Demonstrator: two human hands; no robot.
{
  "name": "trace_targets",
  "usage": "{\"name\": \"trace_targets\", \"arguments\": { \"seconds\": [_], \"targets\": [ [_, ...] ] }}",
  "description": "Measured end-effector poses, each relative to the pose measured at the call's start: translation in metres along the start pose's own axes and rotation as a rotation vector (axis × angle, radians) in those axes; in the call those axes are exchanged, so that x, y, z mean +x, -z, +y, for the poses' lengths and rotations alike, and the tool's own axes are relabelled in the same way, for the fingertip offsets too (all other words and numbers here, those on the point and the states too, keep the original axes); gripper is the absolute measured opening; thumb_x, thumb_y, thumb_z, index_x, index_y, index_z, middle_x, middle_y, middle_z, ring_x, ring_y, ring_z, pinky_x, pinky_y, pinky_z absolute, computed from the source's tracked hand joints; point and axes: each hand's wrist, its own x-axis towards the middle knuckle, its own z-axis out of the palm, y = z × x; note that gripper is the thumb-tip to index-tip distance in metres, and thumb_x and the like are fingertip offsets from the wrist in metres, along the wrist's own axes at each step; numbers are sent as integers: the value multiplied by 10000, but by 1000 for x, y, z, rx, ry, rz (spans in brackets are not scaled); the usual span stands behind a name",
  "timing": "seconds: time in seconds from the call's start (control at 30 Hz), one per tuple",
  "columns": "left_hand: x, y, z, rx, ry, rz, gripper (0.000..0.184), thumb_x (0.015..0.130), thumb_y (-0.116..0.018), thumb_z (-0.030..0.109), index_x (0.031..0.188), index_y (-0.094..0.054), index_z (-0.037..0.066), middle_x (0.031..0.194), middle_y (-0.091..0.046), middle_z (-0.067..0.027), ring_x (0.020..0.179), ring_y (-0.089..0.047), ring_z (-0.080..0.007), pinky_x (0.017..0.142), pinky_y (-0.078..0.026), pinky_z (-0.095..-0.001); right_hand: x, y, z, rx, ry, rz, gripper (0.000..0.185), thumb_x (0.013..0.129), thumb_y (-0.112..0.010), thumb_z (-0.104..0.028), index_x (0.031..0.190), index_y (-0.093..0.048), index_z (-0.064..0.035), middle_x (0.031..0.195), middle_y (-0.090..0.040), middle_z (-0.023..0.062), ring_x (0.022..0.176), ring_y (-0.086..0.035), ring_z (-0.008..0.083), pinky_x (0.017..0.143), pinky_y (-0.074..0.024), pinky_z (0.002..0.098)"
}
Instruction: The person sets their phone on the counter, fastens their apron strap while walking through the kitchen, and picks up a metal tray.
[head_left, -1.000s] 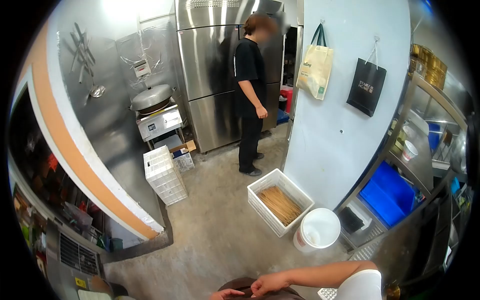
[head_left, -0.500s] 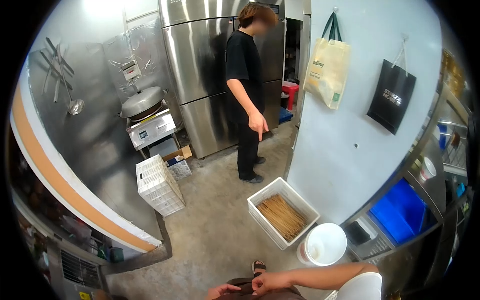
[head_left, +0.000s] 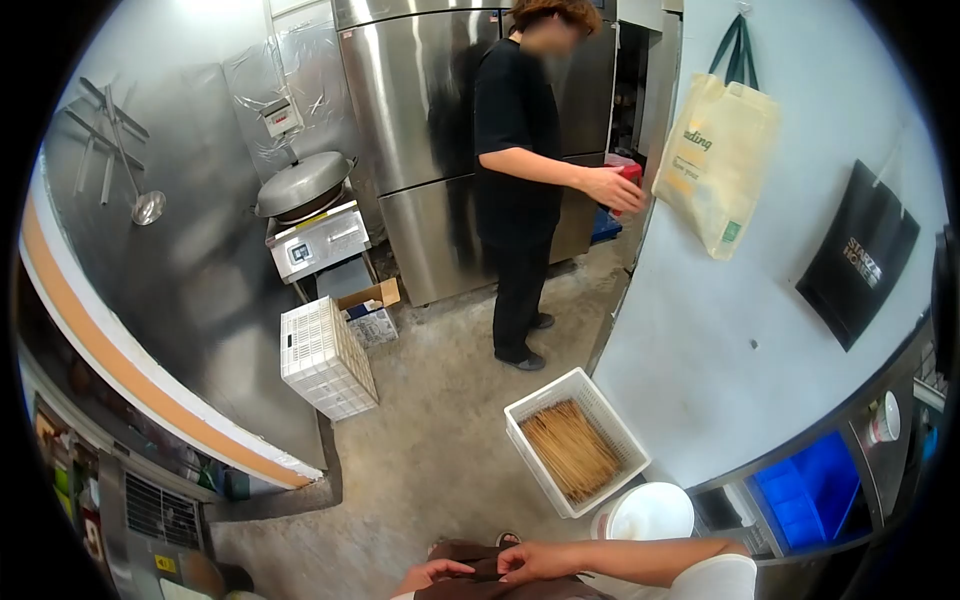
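My left hand (head_left: pixel 434 574) and my right hand (head_left: pixel 532 562) are close together at my waist, at the bottom of the view. Both rest against the brown cloth (head_left: pixel 482 590) I am wearing. The fingers of my right hand are bent and pinched together at the cloth. Those of my left hand are held together and curl onto it from the other side. Whatever is between the fingers is too small to make out. Past my hands, a white crate (head_left: pixel 640 468) of long thin wooden sticks (head_left: pixel 570 450) and a white bucket (head_left: pixel 652 512) stand on the floor.
A person in black (head_left: pixel 517 150) stands by the steel refrigerator (head_left: pixel 420 110), one arm stretched toward the wall. On the left are an upended white crate (head_left: pixel 328 358), a cardboard box (head_left: pixel 372 318) and a lidded pan (head_left: pixel 307 185). Two bags hang right, one cream (head_left: pixel 718 165), one black (head_left: pixel 860 255).
The person in black has raised a downward-pointing arm and now stretches it toward the wall. My view has shifted, while my hands stay together at my waist.
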Motion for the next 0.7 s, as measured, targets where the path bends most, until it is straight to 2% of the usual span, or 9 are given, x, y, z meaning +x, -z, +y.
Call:
{"name": "trace_targets", "arguments": {
  "seconds": [0.17, 0.27, 0.33, 0.4, 0.43, 0.5, 0.53, 0.67, 0.7],
  "targets": [
    [15, 9, 11, 75, -37, 36, 278, 803, -560, 107, 1066, -557, 17, 1015, -563, -54, 942, -523, -120, 847, -383, -236, 5, 16, -6, -100, 132, 104, 183, 797, -589, -223, 840, -546, -51, 740, -517, -17, 713, -449, 62, 655, -382, 222],
    [33, 25, 7, 112, -118, -36, 284, 791, -575, 107, 1060, -560, 19, 992, -572, -55, 934, -525, -115, 841, -387, -237, 8, 18, -2, -135, 173, 216, 175, 793, -593, -210, 844, -556, -47, 744, -534, -4, 697, -464, 74, 653, -395, 229],
    [42, 34, 7, 319, -161, -54, 272, 786, -557, 76, 1057, -574, 71, 952, -564, 16, 864, -484, -64, 778, -366, -192, 8, 24, -12, -103, 83, 227, 188, 789, -600, -214, 867, -558, -48, 749, -547, -4, 693, -475, 75, 647, -402, 230],
    [51, 40, 4, 233, -103, -30, 239, 788, -540, 68, 1022, -585, 81, 888, -556, 32, 841, -475, -51, 740, -357, -179, 7, 32, -30, -15, -9, 205, 205, 795, -593, -231, 885, -559, -51, 742, -544, -5, 698, -475, 71, 643, -401, 227],
    [55, 40, 17, 156, -112, -63, 223, 772, -557, 66, 993, -590, 75, 852, -549, 42, 777, -459, -34, 696, -353, -172, 8, 38, -41, 47, -81, 199, 223, 801, -586, -249, 903, -560, -53, 734, -542, -7, 702, -474, 68, 639, -400, 224],
    [58, 48, 34, 201, -131, -84, 238, 735, -606, 72, 974, -595, 74, 782, -538, 43, 639, -394, -20, 630, -349, -168, 11, 49, -71, 58, -262, 112, 264, 818, -560, -293, 934, -559, -56, 712, -528, -10, 673, -467, 62, 598, -393, 220],
    [61, 54, 35, 186, -132, -100, 243, 727, -617, 77, 969, -596, 73, 771, -536, 42, 630, -388, -20, 624, -347, -168, 18, 48, -60, 82, -232, 109, 286, 831, -535, -316, 941, -559, -54, 683, -509, -16, 616, -449, 63, 539, -374, 220],
    [66, 75, 48, 179, -114, -154, 258, 708, -643, 89, 960, -594, 60, 765, -533, 40, 615, -378, -18, 618, -346, -168, 36, 65, -75, 68, -409, -24, 262, 828, -543, -312, 931, -568, -72, 691, -509, -21, 619, -442, 55, 527, -359, 207],
    [65, 80, 56, 165, -111, -142, 258, 708, -643, 89, 960, -594, 60, 765, -533, 40, 615, -378, -18, 618, -346, -168, 42, 69, -72, 232, -458, -40, 245, 820, -552, -315, 908, -570, -87, 708, -513, -19, 619, -448, 48, 502, -364, 201]
  ]
}}
